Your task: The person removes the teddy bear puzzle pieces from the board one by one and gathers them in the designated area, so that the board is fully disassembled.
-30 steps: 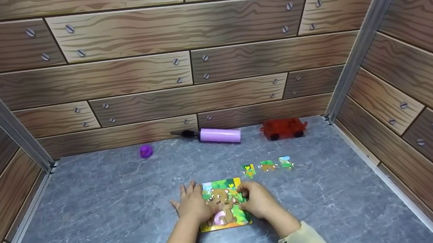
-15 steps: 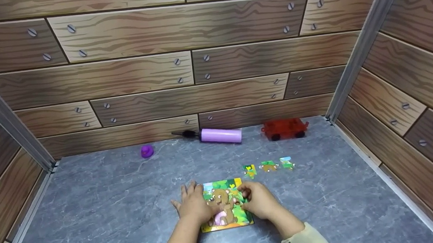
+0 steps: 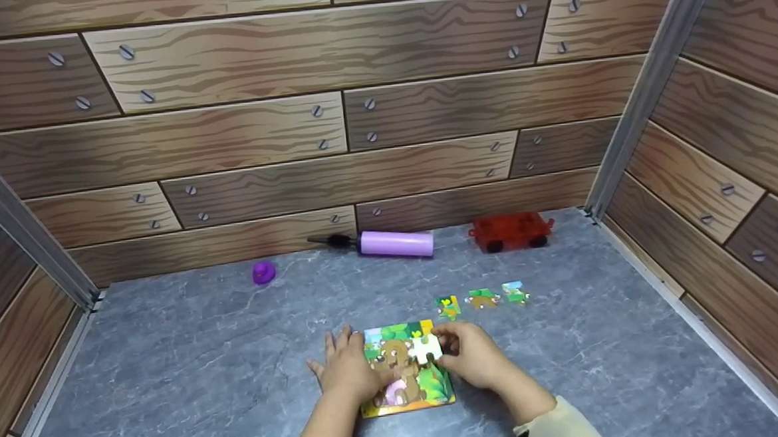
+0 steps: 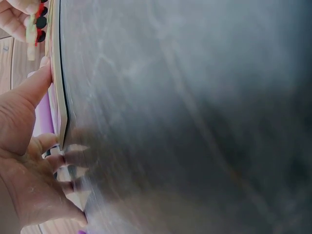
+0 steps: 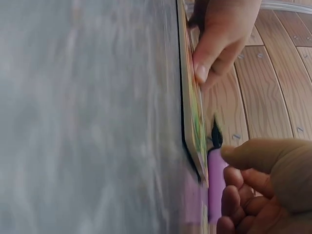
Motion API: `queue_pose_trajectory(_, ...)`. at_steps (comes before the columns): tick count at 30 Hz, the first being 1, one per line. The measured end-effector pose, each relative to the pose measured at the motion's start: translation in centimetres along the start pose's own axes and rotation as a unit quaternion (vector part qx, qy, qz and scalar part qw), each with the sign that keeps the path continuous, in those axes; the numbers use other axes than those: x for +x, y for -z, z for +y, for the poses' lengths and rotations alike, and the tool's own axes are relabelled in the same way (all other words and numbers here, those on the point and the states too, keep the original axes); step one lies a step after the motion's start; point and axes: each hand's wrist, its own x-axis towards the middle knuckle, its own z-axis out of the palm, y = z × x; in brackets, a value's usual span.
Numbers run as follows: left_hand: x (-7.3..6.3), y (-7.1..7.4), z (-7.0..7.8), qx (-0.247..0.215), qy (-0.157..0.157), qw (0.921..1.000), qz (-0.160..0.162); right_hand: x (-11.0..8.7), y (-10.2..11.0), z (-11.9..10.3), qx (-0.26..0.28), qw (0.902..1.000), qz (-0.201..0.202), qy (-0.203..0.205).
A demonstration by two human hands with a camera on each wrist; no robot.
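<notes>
Centrally, the bear puzzle (image 3: pixel 432 380): it lay flat on the grey marbled table (image 3: pixel 191 375), between the two hands, showing a brown bear amid green and yellow.
White jigsaw piece: this piece (image 3: pixel 426 348) was at the puzzle's upper right, over the picture, its knobbed outline showing pale in the head view. Whether that was its reverse or glare could not be told. From the left wrist it stood out as a thin pale strip, tilted up from the board.
Right hand: thumb and index finger of this hand (image 3: pixel 474 356) pinched the piece by its right side, so it lay just left of the fingertips. The other fingers were curled in towards the palm. In the right wrist view the piece could not be made out.
Left hand: this hand (image 3: pixel 349 368) rested at the puzzle's left edge, its fingers spread apart on the table and the thumb laid across the board's face, below and left of the white piece.
Loose pieces: three lay in a row beyond the right hand, a yellow-and-green one (image 3: pixel 448 306), a brown-and-green one (image 3: pixel 482 299) and a blue-and-green one (image 3: pixel 515 293).
Back edge: a small purple toy (image 3: pixel 263 272), a lilac pump (image 3: pixel 396 244) with a black nozzle and a red wagon (image 3: pixel 511 231) stood near the wood-patterned wall (image 3: pixel 238 133).
</notes>
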Motion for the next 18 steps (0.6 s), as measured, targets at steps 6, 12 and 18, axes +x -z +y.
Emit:
queue_pose_trajectory(6, -0.2, 0.2, 0.1, 0.000, -0.005, 1.0000, 0.001, -0.1, 1.6, 0.7, -0.010, 0.9988, 0.034, 0.035)
queue_pose_trajectory(12, -0.5, 0.6, 0.3, -0.001, -0.008, 1.0000, 0.001, 0.1, 4.0, 1.7, -0.023, 0.9974, 0.053, 0.043)
queue_pose_trajectory(18, -0.4, 0.5, 0.3, -0.002, -0.005, 1.0000, -0.001, 0.2, 6.6, 2.8, -0.018, 0.9972, 0.063, 0.038)
